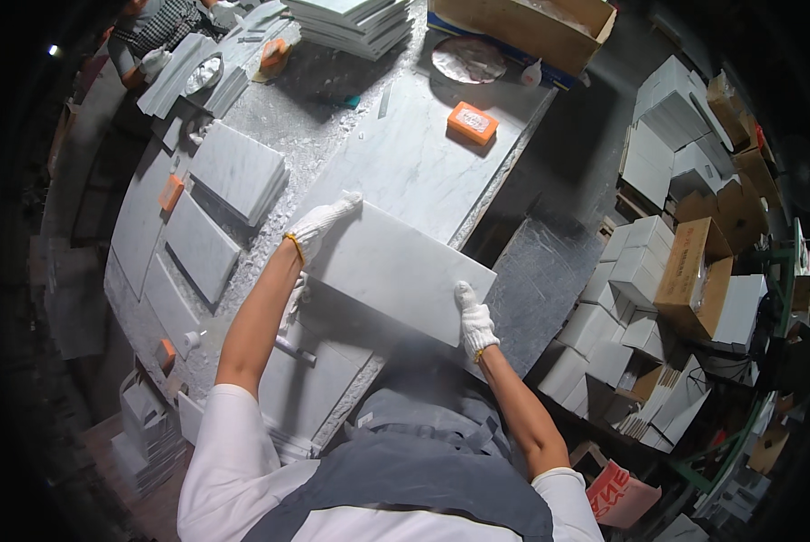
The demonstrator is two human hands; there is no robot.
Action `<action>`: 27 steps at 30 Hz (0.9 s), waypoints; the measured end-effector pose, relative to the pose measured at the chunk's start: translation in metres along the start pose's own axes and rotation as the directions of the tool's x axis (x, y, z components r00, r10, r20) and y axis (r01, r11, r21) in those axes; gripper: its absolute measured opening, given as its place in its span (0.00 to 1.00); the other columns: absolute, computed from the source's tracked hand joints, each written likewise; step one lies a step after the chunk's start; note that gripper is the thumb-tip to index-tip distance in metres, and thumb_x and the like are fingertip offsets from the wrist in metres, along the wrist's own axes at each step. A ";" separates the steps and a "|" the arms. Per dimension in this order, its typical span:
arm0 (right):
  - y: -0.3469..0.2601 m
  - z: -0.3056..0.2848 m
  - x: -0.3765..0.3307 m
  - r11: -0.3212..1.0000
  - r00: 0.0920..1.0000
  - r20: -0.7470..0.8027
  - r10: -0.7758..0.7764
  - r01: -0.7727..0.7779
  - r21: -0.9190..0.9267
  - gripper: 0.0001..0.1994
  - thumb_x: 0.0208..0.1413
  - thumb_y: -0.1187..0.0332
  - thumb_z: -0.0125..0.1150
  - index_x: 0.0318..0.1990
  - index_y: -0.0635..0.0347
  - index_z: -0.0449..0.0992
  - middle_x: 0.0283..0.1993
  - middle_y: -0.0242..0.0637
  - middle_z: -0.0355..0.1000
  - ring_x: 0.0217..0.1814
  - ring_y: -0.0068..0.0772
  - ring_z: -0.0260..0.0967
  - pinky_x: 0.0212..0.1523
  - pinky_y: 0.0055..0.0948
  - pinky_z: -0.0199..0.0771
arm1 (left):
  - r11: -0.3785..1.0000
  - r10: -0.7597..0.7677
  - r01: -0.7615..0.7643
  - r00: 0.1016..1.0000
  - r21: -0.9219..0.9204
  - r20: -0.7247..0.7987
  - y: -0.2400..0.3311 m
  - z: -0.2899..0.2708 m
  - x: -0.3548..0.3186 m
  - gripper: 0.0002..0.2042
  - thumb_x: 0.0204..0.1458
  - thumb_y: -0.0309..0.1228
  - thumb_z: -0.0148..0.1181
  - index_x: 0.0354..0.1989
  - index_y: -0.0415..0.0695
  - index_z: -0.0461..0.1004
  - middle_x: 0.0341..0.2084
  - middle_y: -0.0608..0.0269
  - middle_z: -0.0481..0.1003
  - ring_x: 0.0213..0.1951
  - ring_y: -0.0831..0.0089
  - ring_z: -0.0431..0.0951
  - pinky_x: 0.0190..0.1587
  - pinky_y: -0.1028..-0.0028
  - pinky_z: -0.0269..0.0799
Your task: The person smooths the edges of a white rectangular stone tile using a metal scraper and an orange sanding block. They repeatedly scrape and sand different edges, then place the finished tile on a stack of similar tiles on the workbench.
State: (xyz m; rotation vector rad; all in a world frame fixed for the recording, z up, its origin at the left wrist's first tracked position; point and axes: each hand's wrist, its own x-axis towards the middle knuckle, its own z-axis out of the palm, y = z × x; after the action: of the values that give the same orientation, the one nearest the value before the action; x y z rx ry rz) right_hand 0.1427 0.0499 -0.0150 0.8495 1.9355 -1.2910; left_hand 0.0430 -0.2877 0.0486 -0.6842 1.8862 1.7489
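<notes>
A white, grey-veined rectangular marble tile [396,266] is held slantwise in front of me, above the work table. My left hand [322,228], in a white knit glove, grips its left end near the far corner. At the right end my right hand [474,321], gloved too, has its thumb on the upper face; the fingers beneath are hidden. Beyond the tile lies a larger marble slab [405,149] with an orange block [472,124] on it. Below my left wrist, a white glove-like cloth [294,303] is partly hidden.
Stacked tiles [238,172] stand to the left on the dusty table, with more stacked slabs [355,23] at the back. A cardboard box [558,32] sits at the far end beside a round dish [468,60]. Another person [166,36] works far left. White cartons [595,334] line the right.
</notes>
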 end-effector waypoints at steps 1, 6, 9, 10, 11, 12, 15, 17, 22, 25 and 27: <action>0.000 0.002 -0.001 1.000 1.000 -0.020 0.021 -0.021 0.012 0.51 0.46 0.21 0.56 0.51 0.71 0.79 0.43 0.48 0.79 0.44 0.37 0.75 0.46 0.39 0.73 | 1.000 0.008 -0.008 1.000 0.006 -0.002 0.000 -0.001 0.001 0.27 0.63 0.49 0.58 0.64 0.42 0.72 0.59 0.68 0.73 0.63 0.75 0.65 0.67 0.74 0.56; -0.009 0.001 -0.010 0.991 0.997 0.041 -0.059 0.053 0.126 0.42 0.56 0.30 0.56 0.61 0.62 0.75 0.56 0.43 0.77 0.58 0.35 0.71 0.60 0.35 0.67 | 0.971 0.038 -0.029 0.999 0.236 -0.035 0.014 0.006 -0.004 0.28 0.60 0.53 0.58 0.61 0.47 0.74 0.58 0.59 0.75 0.61 0.68 0.69 0.65 0.69 0.61; -0.022 -0.002 -0.024 0.988 0.994 0.056 -0.093 0.085 0.128 0.43 0.56 0.30 0.56 0.62 0.62 0.74 0.56 0.45 0.77 0.57 0.37 0.72 0.59 0.35 0.68 | 0.702 0.204 0.038 0.946 0.712 -0.252 0.025 0.026 -0.013 0.24 0.59 0.54 0.55 0.59 0.56 0.75 0.63 0.52 0.69 0.65 0.57 0.65 0.66 0.60 0.60; -0.027 -0.005 -0.025 1.000 1.000 0.021 0.006 -0.006 0.002 0.43 0.56 0.31 0.57 0.62 0.65 0.73 0.56 0.47 0.76 0.55 0.37 0.73 0.57 0.36 0.71 | 0.545 0.259 0.097 0.925 0.833 -0.278 0.026 0.042 -0.014 0.24 0.59 0.54 0.54 0.60 0.58 0.74 0.65 0.52 0.66 0.67 0.55 0.63 0.67 0.57 0.58; -0.029 -0.001 -0.026 0.992 0.999 0.044 -0.027 0.021 0.127 0.44 0.55 0.30 0.58 0.62 0.66 0.74 0.56 0.47 0.76 0.54 0.37 0.73 0.56 0.36 0.72 | 0.368 0.387 0.149 0.873 0.918 -0.297 0.023 0.054 -0.018 0.24 0.59 0.54 0.53 0.60 0.59 0.74 0.68 0.52 0.63 0.69 0.54 0.60 0.69 0.55 0.55; -0.027 0.004 -0.028 0.973 0.997 0.047 -0.065 0.053 0.225 0.44 0.55 0.30 0.58 0.61 0.67 0.74 0.56 0.47 0.76 0.54 0.37 0.73 0.55 0.36 0.73 | 0.168 0.455 0.122 0.871 0.978 -0.187 0.017 0.066 -0.026 0.23 0.61 0.53 0.50 0.62 0.62 0.72 0.71 0.50 0.58 0.72 0.51 0.55 0.71 0.52 0.49; -0.016 0.005 -0.017 0.974 0.996 -0.014 -0.086 0.087 0.209 0.44 0.53 0.30 0.61 0.58 0.69 0.75 0.55 0.45 0.75 0.50 0.34 0.74 0.52 0.35 0.75 | 0.032 0.491 -0.010 0.871 0.999 -0.007 -0.004 0.103 -0.048 0.24 0.66 0.49 0.41 0.67 0.57 0.66 0.74 0.43 0.49 0.76 0.44 0.44 0.74 0.46 0.34; 0.002 0.012 0.000 0.959 0.996 -0.059 -0.071 0.084 0.271 0.44 0.52 0.31 0.62 0.57 0.69 0.76 0.55 0.46 0.75 0.51 0.34 0.74 0.52 0.35 0.76 | 0.018 0.504 -0.113 0.859 0.993 0.089 -0.031 0.154 -0.075 0.28 0.67 0.49 0.38 0.70 0.46 0.63 0.74 0.41 0.48 0.75 0.41 0.45 0.74 0.45 0.36; 0.034 0.003 0.050 0.925 0.917 0.276 -0.288 0.192 0.328 0.31 0.66 0.39 0.48 0.48 0.64 0.77 0.44 0.38 0.77 0.41 0.34 0.76 0.42 0.36 0.78 | 0.200 0.672 -0.435 0.713 0.878 0.200 -0.078 0.217 -0.144 0.32 0.64 0.53 0.47 0.68 0.39 0.64 0.68 0.41 0.61 0.72 0.49 0.56 0.74 0.56 0.48; 0.054 -0.013 0.043 0.963 0.909 0.319 -0.268 0.256 0.077 0.31 0.69 0.42 0.43 0.41 0.66 0.79 0.38 0.43 0.78 0.31 0.32 0.75 0.30 0.35 0.77 | 0.501 0.741 -0.504 0.670 0.704 -0.047 -0.100 0.199 -0.165 0.26 0.60 0.45 0.58 0.59 0.38 0.71 0.56 0.48 0.73 0.61 0.50 0.71 0.68 0.57 0.61; 0.061 -0.032 0.034 0.948 0.793 0.561 -0.235 0.314 -0.047 0.30 0.69 0.43 0.44 0.38 0.65 0.78 0.34 0.44 0.76 0.26 0.28 0.72 0.23 0.33 0.74 | 0.528 0.805 -0.245 0.451 0.813 -0.386 -0.112 0.186 -0.161 0.24 0.59 0.38 0.62 0.60 0.36 0.68 0.52 0.46 0.74 0.55 0.50 0.74 0.58 0.57 0.70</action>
State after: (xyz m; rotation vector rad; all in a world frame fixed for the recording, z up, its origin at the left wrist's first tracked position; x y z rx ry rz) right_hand 0.1672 0.1040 -0.0640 0.0856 1.6790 -1.3589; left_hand 0.2398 -0.1022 0.0537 -0.4924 3.4430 0.8662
